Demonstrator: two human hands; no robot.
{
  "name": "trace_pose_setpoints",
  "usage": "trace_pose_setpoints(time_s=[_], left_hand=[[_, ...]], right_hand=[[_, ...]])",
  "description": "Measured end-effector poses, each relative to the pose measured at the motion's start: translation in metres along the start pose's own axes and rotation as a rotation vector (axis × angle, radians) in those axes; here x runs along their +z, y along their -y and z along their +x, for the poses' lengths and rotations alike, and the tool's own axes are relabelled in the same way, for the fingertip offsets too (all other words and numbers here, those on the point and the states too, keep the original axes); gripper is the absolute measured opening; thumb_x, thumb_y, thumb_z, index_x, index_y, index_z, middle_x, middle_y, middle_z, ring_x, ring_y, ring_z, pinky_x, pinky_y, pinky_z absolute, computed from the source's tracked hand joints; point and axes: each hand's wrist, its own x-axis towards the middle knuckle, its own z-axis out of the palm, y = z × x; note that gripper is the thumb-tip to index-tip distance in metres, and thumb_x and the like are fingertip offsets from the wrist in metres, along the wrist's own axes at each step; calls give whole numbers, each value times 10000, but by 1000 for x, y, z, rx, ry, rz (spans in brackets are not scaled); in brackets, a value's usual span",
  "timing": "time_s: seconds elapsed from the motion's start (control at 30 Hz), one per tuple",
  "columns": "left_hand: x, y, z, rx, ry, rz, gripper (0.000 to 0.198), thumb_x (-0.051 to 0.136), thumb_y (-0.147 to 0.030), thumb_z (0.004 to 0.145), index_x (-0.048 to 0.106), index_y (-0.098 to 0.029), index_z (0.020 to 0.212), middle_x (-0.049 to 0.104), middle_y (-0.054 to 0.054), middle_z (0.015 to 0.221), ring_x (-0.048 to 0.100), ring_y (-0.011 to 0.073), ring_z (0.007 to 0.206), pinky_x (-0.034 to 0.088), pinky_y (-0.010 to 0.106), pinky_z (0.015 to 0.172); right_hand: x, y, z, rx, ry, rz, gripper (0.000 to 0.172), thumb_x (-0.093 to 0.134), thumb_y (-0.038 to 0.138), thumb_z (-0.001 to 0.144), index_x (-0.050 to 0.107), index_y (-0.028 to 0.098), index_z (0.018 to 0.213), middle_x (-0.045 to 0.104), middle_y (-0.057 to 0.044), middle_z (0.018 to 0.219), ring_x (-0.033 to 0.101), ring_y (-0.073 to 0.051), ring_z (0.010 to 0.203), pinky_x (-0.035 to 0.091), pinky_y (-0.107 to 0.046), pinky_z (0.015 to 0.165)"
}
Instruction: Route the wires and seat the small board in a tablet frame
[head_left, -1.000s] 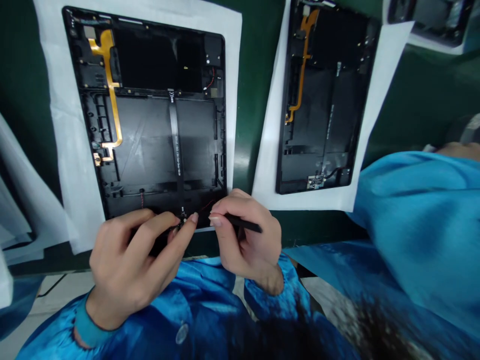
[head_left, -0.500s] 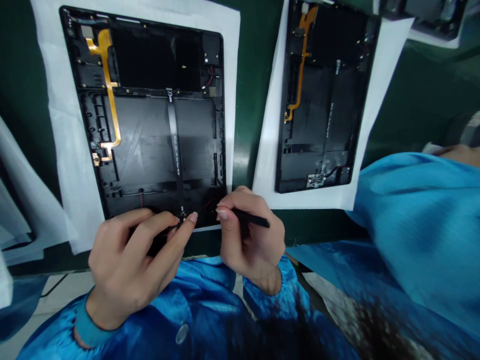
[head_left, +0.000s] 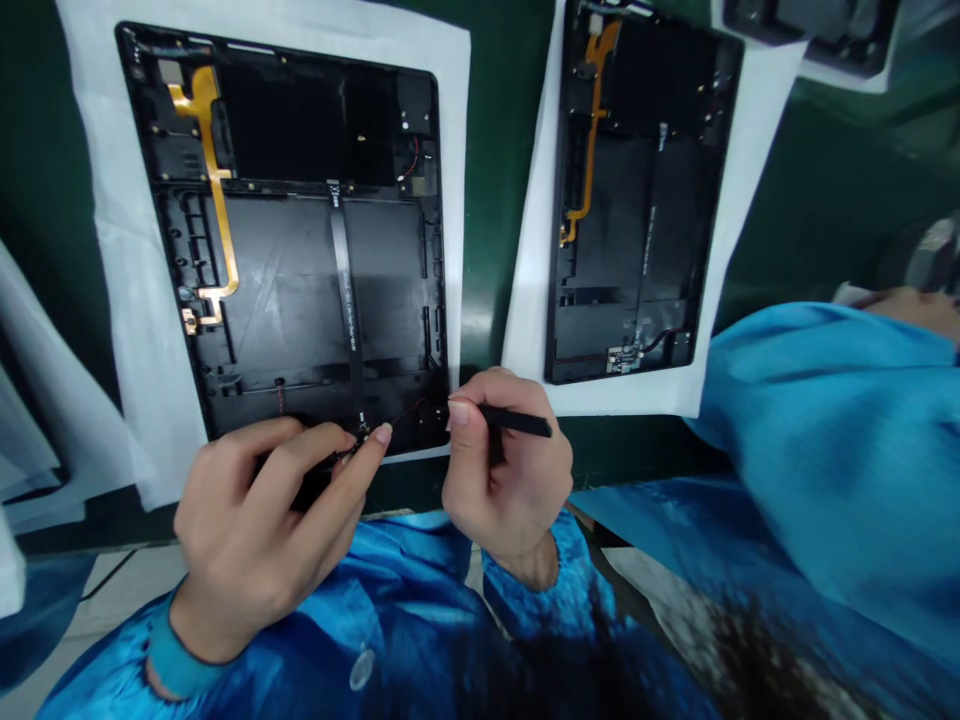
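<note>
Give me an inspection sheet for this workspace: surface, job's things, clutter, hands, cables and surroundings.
Surface: green bench with white sheets on it.
Job's things: nearest open casing; slim black tool.
Clutter: more white sheeting at the left edge.
Hands: left hand pinches at the casing's near edge, held part unclear; right hand holds the tool by the casing's near right corner.
Cables: orange flex cable, black ribbon and thin red wire in the casing.
Surroundings: second open casing to the right, third dark item partly in view, another person in blue.
</note>
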Motion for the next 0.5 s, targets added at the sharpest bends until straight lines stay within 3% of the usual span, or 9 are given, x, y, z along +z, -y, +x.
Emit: trace_pose_setpoints(time_s=[0.37, 0.5], left_hand=[[2, 1, -2, -2, -3, 24, 650, 748, -82, 756, 622, -303, 1355, 715, 52, 988, 622, 276, 899, 491, 402, 711], [4, -1, 0, -1, 21, 81, 745, 731, -105, 766, 533, -342, 1444, 684, 48, 978, 613, 264, 869, 472, 388, 681]], right_hand=[[-3, -2, 1, 45, 10, 107, 105, 539, 137, 968, 604, 218, 972, 626, 4, 814, 597, -120, 682, 503, -278, 599], [-2, -1, 1, 44, 12, 92, 111, 536, 136, 965, 603, 223, 982, 641, 0, 819, 614, -132, 694, 519, -290, 604]])
